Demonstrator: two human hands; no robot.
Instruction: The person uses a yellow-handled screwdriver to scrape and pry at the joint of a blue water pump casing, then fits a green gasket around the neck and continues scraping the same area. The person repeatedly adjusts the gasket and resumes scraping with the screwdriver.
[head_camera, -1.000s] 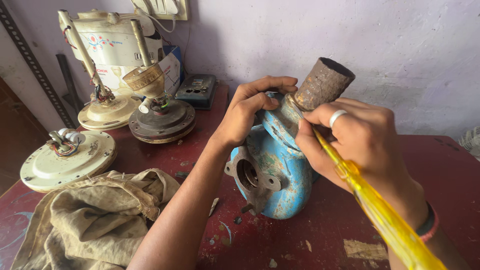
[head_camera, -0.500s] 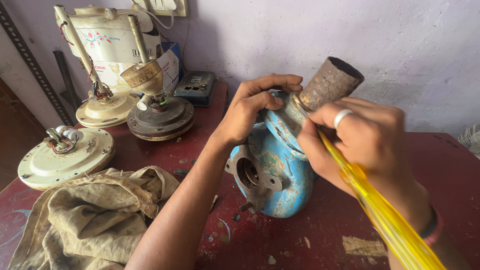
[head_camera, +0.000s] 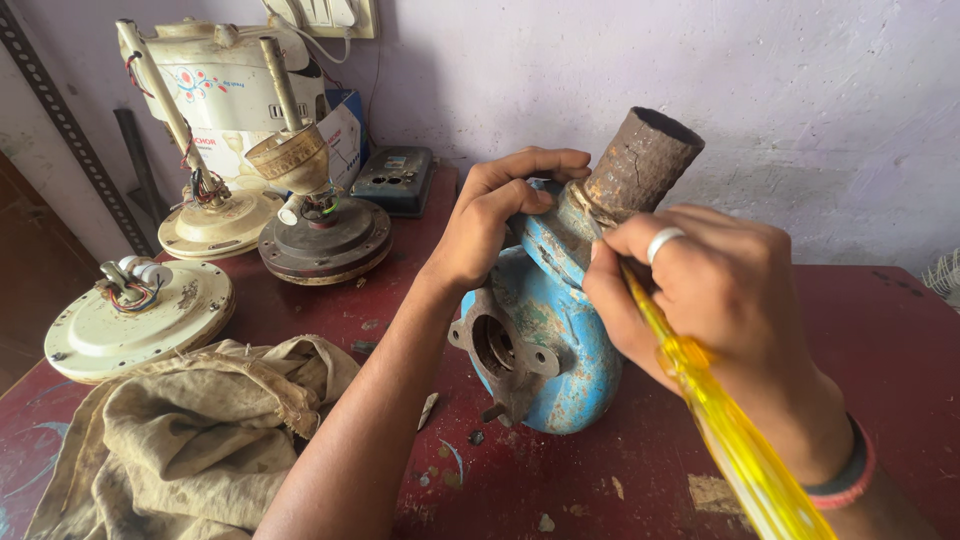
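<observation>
A blue pump casing (head_camera: 555, 345) stands on the dark red table (head_camera: 900, 330), with a rusty pipe stub (head_camera: 640, 165) sticking up from its top. My left hand (head_camera: 495, 215) grips the casing's upper part just below the pipe. My right hand (head_camera: 700, 290), with a ring on one finger, holds a screwdriver with a clear yellow handle (head_camera: 735, 440). Its thin metal tip (head_camera: 597, 228) touches the joint where the pipe meets the casing.
A crumpled beige cloth (head_camera: 190, 440) lies at the front left. Three ceiling fan motors (head_camera: 135, 315) (head_camera: 215, 215) (head_camera: 325, 235) sit at the left and back, beside a dark meter box (head_camera: 395, 180). A purple wall (head_camera: 800, 100) is close behind.
The view has shifted slightly. Both hands stay on the casing and the screwdriver tip remains at the pipe joint.
</observation>
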